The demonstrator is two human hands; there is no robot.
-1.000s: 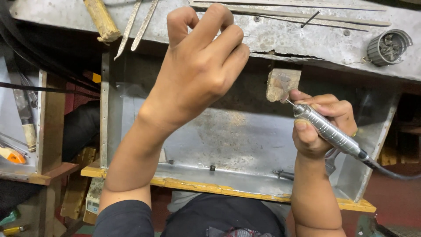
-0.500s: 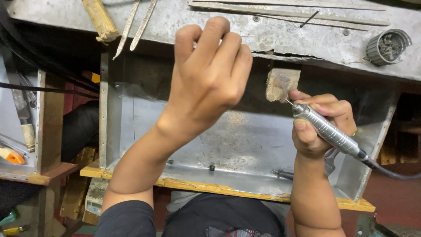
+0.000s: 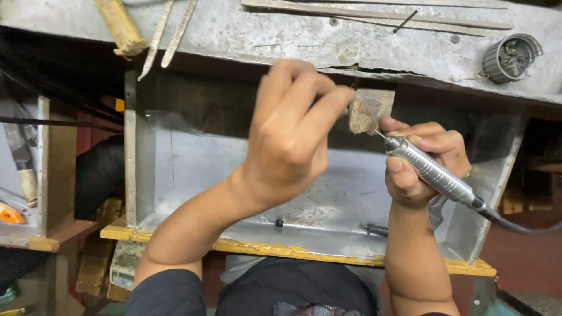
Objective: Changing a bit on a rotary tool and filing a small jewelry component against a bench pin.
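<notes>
My right hand [image 3: 446, 146] grips a silver rotary handpiece [image 3: 433, 174] like a pen. Its thin bit points up-left at a worn wooden bench peg [image 3: 369, 108] that juts from the bench edge. My left hand [image 3: 293, 137] is raised in front of the peg with its fingers curled together, fingertips close to the peg's left side. Anything pinched between those fingers is hidden from me. A black cable [image 3: 518, 227] runs from the handpiece off to the right.
A metal catch tray [image 3: 193, 175] with a yellow front rim hangs below the grey bench top [image 3: 304, 32]. On the bench lie a wooden handle [image 3: 120, 26], two thin files [image 3: 170, 29] and a small round metal holder [image 3: 510, 57]. A shelf with tools stands at left [image 3: 26, 169].
My left hand has moved right and lower, from mid-frame to the wooden peg, with fingers bunched tighter. My right hand and the handpiece have stayed in place.
</notes>
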